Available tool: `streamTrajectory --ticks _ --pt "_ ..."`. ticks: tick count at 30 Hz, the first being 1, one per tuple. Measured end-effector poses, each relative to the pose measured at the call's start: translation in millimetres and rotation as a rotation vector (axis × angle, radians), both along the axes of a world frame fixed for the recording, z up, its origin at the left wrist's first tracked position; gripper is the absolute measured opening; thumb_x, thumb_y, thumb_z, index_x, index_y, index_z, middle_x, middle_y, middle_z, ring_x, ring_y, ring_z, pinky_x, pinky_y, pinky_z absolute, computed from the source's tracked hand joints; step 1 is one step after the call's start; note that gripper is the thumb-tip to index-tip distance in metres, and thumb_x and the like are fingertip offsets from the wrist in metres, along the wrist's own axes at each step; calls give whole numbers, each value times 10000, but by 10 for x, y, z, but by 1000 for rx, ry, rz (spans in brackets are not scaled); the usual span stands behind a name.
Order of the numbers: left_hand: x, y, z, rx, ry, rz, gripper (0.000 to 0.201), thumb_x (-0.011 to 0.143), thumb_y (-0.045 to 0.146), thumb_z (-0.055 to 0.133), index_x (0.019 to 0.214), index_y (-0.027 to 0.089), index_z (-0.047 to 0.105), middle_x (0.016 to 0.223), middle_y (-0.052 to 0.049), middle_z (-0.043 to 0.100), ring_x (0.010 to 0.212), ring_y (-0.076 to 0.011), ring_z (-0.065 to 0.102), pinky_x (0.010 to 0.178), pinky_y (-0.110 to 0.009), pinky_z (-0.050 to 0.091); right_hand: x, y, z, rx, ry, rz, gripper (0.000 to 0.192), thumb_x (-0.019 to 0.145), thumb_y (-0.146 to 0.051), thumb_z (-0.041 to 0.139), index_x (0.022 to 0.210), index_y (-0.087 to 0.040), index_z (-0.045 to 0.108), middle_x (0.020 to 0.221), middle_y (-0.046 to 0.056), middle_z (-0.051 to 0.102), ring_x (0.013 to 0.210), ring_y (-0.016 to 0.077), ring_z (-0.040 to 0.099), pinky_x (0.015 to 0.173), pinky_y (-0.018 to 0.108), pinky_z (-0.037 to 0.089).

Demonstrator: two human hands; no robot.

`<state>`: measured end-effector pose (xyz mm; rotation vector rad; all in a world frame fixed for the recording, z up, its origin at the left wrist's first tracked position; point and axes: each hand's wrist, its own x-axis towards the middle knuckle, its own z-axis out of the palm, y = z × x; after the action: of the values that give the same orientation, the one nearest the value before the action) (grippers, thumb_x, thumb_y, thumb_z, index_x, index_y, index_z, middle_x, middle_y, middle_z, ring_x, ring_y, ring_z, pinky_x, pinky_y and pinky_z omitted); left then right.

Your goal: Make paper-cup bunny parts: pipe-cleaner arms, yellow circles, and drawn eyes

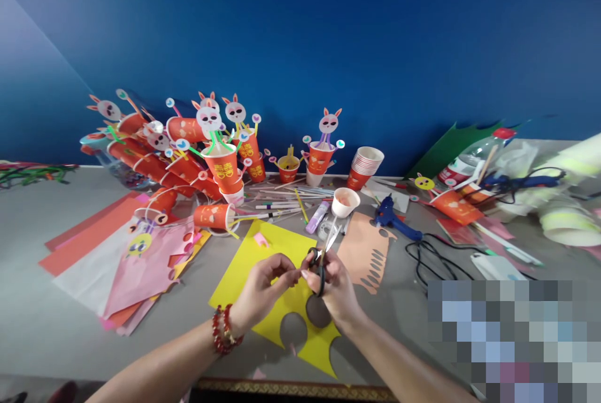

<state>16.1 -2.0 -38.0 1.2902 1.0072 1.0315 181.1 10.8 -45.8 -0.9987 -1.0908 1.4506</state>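
fine trimming, close in

i seem to be at a small cutting step; another snip would call for a steady pinch. across the grey table (197,309) lies a yellow paper sheet (241,268) with round cutouts. over it my left hand (267,287) pinches narrow, contents too small to tell; my right hand (339,290) holds black-handled metal scissors (322,280), slim blades pointing away.

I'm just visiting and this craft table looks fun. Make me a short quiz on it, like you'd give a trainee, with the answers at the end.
1. Which hand holds the scissors?
2. True or false: the yellow paper has round holes cut in it.
3. What colour is the glue gun? A) red B) blue C) white

Key: 1. The right hand. 2. True. 3. B.
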Motion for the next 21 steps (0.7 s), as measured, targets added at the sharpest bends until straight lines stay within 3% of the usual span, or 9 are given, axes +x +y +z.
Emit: streamTrajectory --ticks 8,15,21 --pt "-73 68 54 21 -89 40 266 886 404 644 805 153 615 745 -23 604 715 -142 555 683 -253 443 -4 -8 75 -96 1 144 381 650 -322 863 781 -191 530 695 -47 540 620 91 486 579 203 405" --pt "-183 146 235 114 -116 130 226 912 357 626 798 163 607 811 -30 594 799 -150 560 771 -269 455 5 -24 25 -86 -166 427 555 677 -647 766 675 -206 429 574 -75 425 499 80 449 503 220 402" --pt "-183 140 229 171 -123 129 225 933 334 600 787 163 599 804 -37 585 788 -155 553 761 -278 454 7 -31 -74 -48 -228 441 600 650 -711 745 690 -208 421 589 -71 429 489 84 479 463 205 353"
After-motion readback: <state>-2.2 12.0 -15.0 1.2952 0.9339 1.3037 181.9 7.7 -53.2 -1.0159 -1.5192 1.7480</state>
